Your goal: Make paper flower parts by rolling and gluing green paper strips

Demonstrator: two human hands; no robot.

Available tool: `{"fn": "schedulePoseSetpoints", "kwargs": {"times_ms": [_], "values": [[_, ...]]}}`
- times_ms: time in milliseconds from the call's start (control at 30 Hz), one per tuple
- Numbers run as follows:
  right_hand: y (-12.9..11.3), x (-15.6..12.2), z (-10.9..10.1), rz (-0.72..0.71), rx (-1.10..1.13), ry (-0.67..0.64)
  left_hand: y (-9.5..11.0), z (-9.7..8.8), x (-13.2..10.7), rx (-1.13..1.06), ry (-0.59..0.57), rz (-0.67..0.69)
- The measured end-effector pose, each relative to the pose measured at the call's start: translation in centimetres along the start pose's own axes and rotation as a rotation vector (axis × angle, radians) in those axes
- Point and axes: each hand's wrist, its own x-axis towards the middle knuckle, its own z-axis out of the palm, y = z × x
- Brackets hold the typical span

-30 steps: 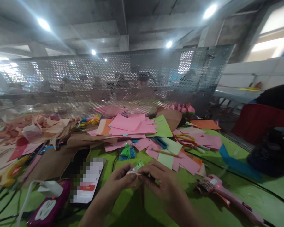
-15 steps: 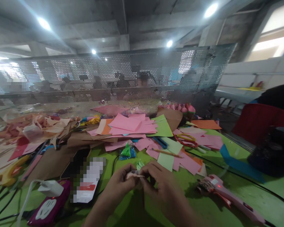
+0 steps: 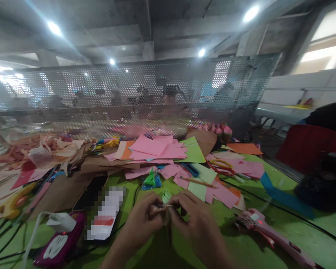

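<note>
Over the green table, my left hand (image 3: 146, 213) and my right hand (image 3: 194, 213) meet, fingers pinched. Between the fingertips is a small pale, crumpled piece (image 3: 165, 210), mostly hidden, with a thin pale strand by the right fingers. Its exact kind is unclear. Just beyond the fingers shows a light green pleated bit of paper (image 3: 166, 195); whether it is joined to the pale piece I cannot tell. Farther back sits a bright green piece (image 3: 150, 178) on a blue plastic wrapper. To the right of my right hand lies a pink glue gun (image 3: 271, 226) with a dirty nozzle.
Pink paper sheets (image 3: 156, 145), a pencil (image 3: 197, 182), a blue cutter (image 3: 190, 170) and scissors (image 3: 221, 164) lie behind the hands. At left are a phone (image 3: 91, 192), a blurred white item (image 3: 106, 215) and a purple power strip (image 3: 58, 244). A perforated metal panel (image 3: 145, 82) stands behind.
My fingers have shifted on the small pale piece; more of it and its strand now shows below the fingertips. Things on the table have stayed in place.
</note>
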Motion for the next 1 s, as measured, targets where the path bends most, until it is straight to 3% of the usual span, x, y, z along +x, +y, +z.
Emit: {"fn": "schedulePoseSetpoints", "kwargs": {"times_ms": [200, 300, 433, 533, 700, 800, 900, 1000], "values": [[-0.1, 0.4, -0.5, 0.055, 0.096, 0.066, 0.6, -0.7, -0.2, -0.063, -0.066, -0.001], [0.2, 0.8, -0.9, 0.158, 0.262, 0.083, 0.4, -1.0, -0.1, -0.049, -0.072, -0.023], [1.0, 1.1, -0.9, 0.384, 0.600, 0.011, -1.1, -1.4, 0.7, 0.106, 0.112, -0.066], [1.4, 1.2, -0.8, 0.451, 0.705, -0.015, -2.3, -1.9, 1.4, 0.301, 0.272, -0.039], [1.3, 1.4, -0.6, 0.444, 0.708, 0.028, -3.5, -2.6, 1.7, 0.535, 0.316, -0.033], [1.2, 1.4, -0.5, 0.443, 0.714, 0.041, -3.2, -2.7, 1.6, 0.622, 0.349, -0.008], [1.2, 1.5, -0.4, 0.430, 0.710, 0.074, -1.8, -2.0, 1.3, 0.506, 0.392, 0.106], [1.1, 1.6, -0.5, 0.407, 0.686, 0.114, -0.1, -0.5, 0.8, 0.133, 0.291, 0.081]]}}
